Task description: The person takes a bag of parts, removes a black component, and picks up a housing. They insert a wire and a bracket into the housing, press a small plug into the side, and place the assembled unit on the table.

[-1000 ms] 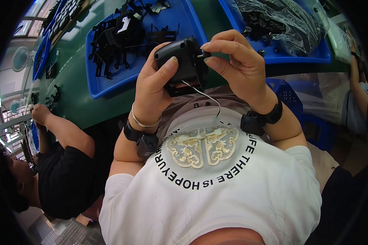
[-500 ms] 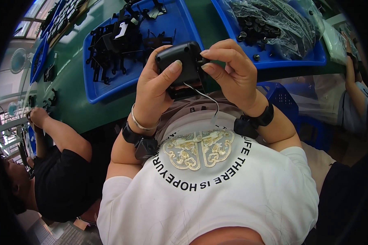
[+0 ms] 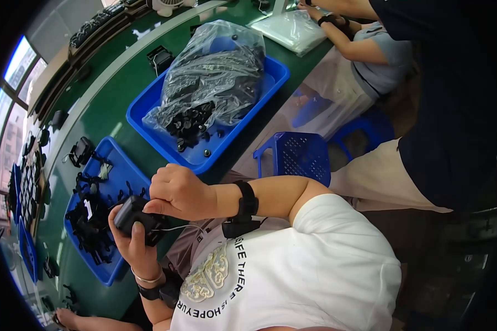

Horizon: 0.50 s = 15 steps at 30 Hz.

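My left hand (image 3: pixel 138 251) grips a black box-shaped device (image 3: pixel 130 212) with rounded corners, its thumb lying across the casing. A thin pale cable (image 3: pixel 185 226) runs from the device toward my shirt. My right hand (image 3: pixel 179 193) is closed at the device's right side, its fingers curled and the thumb by the casing edge. Whatever sits between those fingertips is hidden by the hand. Below the device is a blue tray (image 3: pixel 130 175) holding black brackets (image 3: pixel 94 223) in a pile.
A larger blue tray (image 3: pixel 201 164) holds a clear plastic bag (image 3: pixel 210 77) and loose black knob-like parts (image 3: pixel 190 121). To the right are a blue plastic stool (image 3: pixel 301 157) and people beside the green table (image 3: pixel 116 105). Another person's arm (image 3: pixel 94 323) shows at lower left.
The view has swung to the right, so hands and trays appear farther left. My right hand has turned, its fingers now curled out of sight. My left hand still holds the device.
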Available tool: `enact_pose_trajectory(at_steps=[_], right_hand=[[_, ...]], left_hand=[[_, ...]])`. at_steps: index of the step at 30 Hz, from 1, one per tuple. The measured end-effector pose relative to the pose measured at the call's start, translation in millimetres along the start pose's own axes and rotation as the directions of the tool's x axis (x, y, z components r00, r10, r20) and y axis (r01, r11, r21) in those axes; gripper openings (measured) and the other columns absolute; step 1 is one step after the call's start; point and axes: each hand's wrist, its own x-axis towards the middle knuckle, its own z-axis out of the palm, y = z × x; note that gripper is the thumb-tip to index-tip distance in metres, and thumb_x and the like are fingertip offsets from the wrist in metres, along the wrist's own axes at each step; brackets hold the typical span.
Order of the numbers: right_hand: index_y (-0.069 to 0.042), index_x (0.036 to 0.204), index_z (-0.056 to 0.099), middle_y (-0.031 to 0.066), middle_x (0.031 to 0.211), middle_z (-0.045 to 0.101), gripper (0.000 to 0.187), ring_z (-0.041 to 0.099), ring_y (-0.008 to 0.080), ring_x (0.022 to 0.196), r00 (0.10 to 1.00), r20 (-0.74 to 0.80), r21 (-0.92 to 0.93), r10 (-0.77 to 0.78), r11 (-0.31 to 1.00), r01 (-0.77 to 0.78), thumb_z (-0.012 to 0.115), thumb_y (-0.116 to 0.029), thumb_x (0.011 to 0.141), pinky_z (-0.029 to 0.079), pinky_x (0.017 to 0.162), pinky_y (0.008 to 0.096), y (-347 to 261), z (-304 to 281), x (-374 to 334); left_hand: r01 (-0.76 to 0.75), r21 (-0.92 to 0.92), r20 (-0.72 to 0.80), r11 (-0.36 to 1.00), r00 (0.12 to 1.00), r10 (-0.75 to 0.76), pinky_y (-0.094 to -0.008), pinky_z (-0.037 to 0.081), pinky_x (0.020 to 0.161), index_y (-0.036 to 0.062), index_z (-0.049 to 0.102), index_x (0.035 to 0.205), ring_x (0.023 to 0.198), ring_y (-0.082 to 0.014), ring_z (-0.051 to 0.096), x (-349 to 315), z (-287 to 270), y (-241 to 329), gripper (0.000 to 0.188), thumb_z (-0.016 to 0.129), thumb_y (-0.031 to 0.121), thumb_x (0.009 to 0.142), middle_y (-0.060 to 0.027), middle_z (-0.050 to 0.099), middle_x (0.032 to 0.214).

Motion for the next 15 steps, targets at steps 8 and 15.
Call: enact_pose_trajectory(at_steps=[8,15], right_hand=[[-0.005,0.072,0.05,0.0095,0.065,0.053,0.035,0.055,0.0263,0.058,0.831,0.174,0.321,0.529,0.767,-0.556,0.06,-0.035,0.085,0.042,0.053,0.0341,-22,4,9],[-0.004,0.085,0.054,0.01,0.069,0.057,0.023,0.057,0.0246,0.058,0.957,0.139,0.35,0.254,0.892,-0.288,0.063,-0.025,0.085,0.045,0.053,0.0337,-20,4,7]], left_hand=[[0.012,-0.072,-0.067,0.997,0.998,-0.016,-0.0282,0.045,0.084,0.0016,0.04,0.119,0.094,-0.0161,0.053,-1,5,3,0.042,0.061,0.011,0.084,-0.0086,0.052,0.107],[0.02,-0.102,-0.111,0.995,0.993,-0.032,-0.0275,0.045,0.085,0.0022,0.041,0.119,0.094,-0.0157,0.054,-3,-5,5,0.042,0.062,0.011,0.084,-0.0084,0.053,0.107]])
